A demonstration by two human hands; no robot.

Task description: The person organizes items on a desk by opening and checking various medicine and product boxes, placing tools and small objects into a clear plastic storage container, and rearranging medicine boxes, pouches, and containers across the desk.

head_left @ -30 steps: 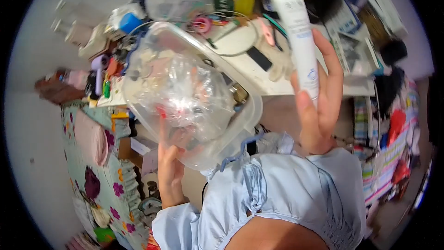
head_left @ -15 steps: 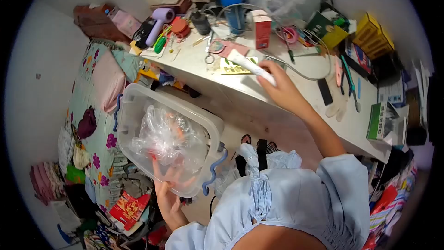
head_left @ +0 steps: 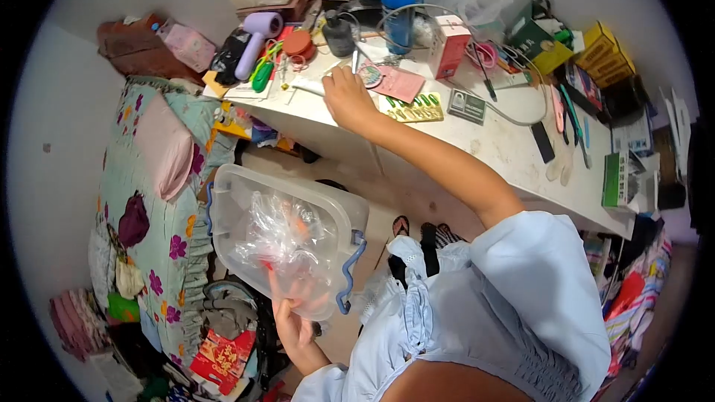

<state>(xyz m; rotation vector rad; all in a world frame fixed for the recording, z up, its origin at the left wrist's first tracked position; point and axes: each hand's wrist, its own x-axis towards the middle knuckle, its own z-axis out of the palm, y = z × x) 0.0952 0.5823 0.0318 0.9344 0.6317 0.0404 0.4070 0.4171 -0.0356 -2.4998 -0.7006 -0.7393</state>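
Note:
My left hand (head_left: 296, 321) supports the near lower side of a translucent plastic storage bin (head_left: 350, 212) with blue handles. Its fingers show blurred through the wall, and the bin is tilted. Inside lies crumpled clear plastic wrapping (head_left: 287, 227) with something orange-red. Over the desk's front left part, my right hand (head_left: 348, 97) is closed at a white tube (head_left: 307, 87), whose one end sticks out to the left; the fingers partly cover the rest. Just right of that hand are a pink card (head_left: 401, 84), a round compact (head_left: 369, 76) and a green-and-gold blister pack (head_left: 413, 108).
The white desk (head_left: 514, 130) carries a purple hair dryer (head_left: 257, 41), a blue-capped bottle (head_left: 398, 18), a red-and-white box (head_left: 449, 46), cables and toothbrushes. A bed (head_left: 138, 141) with floral cover stands left. Below it lie clothes and a red packet (head_left: 222, 361).
My right hand has moved left along the desk with the white tube, bringing it down near the desktop. A dark card it covered now shows. The bin has shifted slightly down and right in view.

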